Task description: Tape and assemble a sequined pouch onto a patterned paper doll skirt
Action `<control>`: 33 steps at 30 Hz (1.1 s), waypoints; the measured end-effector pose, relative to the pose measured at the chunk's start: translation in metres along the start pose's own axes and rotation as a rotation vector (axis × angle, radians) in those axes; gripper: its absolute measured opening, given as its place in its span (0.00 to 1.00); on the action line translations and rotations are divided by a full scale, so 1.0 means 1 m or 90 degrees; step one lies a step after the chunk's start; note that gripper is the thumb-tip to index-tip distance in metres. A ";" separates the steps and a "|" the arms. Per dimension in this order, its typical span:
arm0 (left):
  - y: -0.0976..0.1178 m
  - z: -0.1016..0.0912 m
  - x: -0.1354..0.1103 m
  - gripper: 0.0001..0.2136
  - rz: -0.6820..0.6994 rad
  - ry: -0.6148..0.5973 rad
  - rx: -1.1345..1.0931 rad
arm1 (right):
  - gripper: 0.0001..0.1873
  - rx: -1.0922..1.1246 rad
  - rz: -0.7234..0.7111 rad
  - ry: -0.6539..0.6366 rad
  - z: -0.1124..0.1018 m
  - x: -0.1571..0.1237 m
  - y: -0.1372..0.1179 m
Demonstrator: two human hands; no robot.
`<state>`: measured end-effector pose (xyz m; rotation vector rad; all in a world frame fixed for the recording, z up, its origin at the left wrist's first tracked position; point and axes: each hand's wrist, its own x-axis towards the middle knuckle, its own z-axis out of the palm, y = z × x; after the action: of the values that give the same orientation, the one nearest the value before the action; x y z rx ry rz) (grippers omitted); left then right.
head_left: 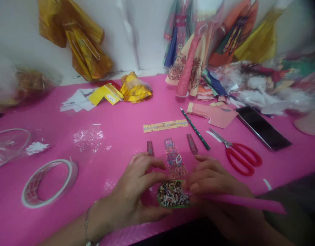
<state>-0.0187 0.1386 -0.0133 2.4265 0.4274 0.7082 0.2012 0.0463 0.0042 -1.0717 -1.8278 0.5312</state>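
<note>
Both of my hands meet over a small speckled, multicoloured paper piece with a green edge point(173, 195) at the near edge of the pink table point(121, 133). My left hand point(137, 191) pinches its left side with thumb and fingers. My right hand point(214, 184) grips its right side together with a long pink paper strip point(247, 202) that runs off to the right. Just beyond my fingers lie a patterned pink-blue paper strip point(174, 158) and two small dark red strips point(150, 148), point(192, 143).
Red-handled scissors point(239, 153), a dark pencil point(195, 129), a yellow patterned ruler-like strip point(165, 125) and a black phone point(262, 127) lie to the right and beyond. A tape roll point(48, 182) sits at left. Folded paper costumes point(193, 58) and gold foil paper point(80, 41) stand along the wall.
</note>
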 end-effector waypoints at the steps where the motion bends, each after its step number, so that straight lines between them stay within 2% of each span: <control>1: 0.001 0.000 0.000 0.25 -0.004 -0.004 -0.002 | 0.16 0.002 0.000 -0.001 0.001 0.000 0.001; 9: 0.002 0.001 -0.002 0.23 -0.001 0.002 -0.011 | 0.12 -0.009 -0.015 -0.024 0.002 0.000 0.002; 33: 0.001 0.002 -0.003 0.23 -0.003 -0.003 -0.009 | 0.13 0.003 -0.007 -0.040 0.003 -0.001 0.003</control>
<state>-0.0200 0.1358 -0.0148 2.4128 0.4259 0.7009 0.2000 0.0476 0.0001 -1.0513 -1.8850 0.5683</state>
